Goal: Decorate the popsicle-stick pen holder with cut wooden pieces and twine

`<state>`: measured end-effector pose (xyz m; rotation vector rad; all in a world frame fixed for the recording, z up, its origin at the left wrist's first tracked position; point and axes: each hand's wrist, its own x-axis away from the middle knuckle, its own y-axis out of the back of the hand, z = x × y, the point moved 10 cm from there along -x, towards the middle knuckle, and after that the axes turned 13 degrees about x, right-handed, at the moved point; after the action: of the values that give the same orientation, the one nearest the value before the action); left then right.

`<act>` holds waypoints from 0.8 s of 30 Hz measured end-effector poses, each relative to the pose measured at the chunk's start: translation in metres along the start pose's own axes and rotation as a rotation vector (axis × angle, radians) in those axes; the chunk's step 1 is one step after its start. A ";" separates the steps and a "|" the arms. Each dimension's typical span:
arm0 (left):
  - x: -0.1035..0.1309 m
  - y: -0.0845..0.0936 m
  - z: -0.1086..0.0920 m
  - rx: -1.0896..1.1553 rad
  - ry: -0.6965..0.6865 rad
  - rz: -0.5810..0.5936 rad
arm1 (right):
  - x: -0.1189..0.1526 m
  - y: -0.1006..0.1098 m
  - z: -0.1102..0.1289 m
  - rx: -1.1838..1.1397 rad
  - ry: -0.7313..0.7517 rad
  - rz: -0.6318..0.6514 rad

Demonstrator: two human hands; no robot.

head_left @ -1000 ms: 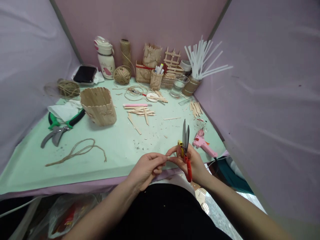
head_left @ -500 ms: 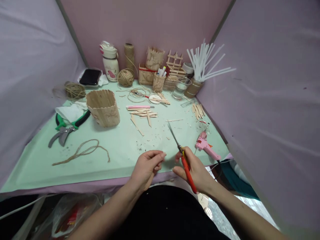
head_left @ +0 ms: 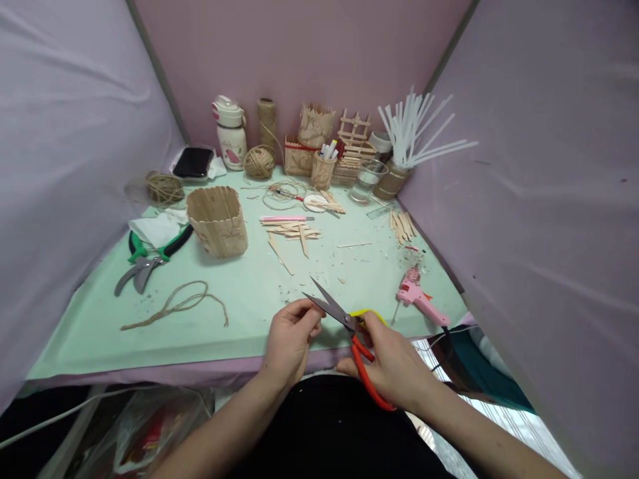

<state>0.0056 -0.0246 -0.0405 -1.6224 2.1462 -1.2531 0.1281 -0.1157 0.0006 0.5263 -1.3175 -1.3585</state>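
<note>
My right hand (head_left: 387, 362) grips a pair of scissors (head_left: 367, 372) by its red and yellow handles, over the table's front edge. The blades are spread apart and point left, with the lower blade at the fingertips of my left hand (head_left: 294, 336). Those left fingers are pinched together; whatever they hold is too small or hidden to make out. Beyond the hands lie small scraps and a pile of thin wooden sticks (head_left: 294, 230). A pink glue gun (head_left: 419, 296) rests to the right of my right hand.
On the left stand a wooden-stick basket (head_left: 218, 226), green-handled pruning shears (head_left: 144, 266) and a loose twine loop (head_left: 180, 306). Along the back are a bottle (head_left: 231, 140), a twine ball (head_left: 259, 162), a water cup (head_left: 367, 183) and white glue sticks (head_left: 414, 130).
The scissors have swung left and their blades have opened, coming up to my left fingertips. My left hand keeps its pinch. The whole view has shifted slightly.
</note>
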 end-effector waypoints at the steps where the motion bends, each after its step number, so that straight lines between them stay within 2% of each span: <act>1: 0.000 0.000 0.001 0.012 0.001 -0.001 | 0.000 0.000 0.001 0.004 -0.002 -0.002; 10: 0.006 -0.001 0.016 0.231 0.037 -0.087 | -0.002 0.000 0.007 0.102 -0.035 -0.062; 24: 0.006 0.000 0.023 0.299 0.046 -0.071 | -0.002 0.000 0.009 0.219 -0.041 -0.091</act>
<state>0.0167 -0.0411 -0.0531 -1.5674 1.8307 -1.5594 0.1208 -0.1105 0.0019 0.7178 -1.5011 -1.3116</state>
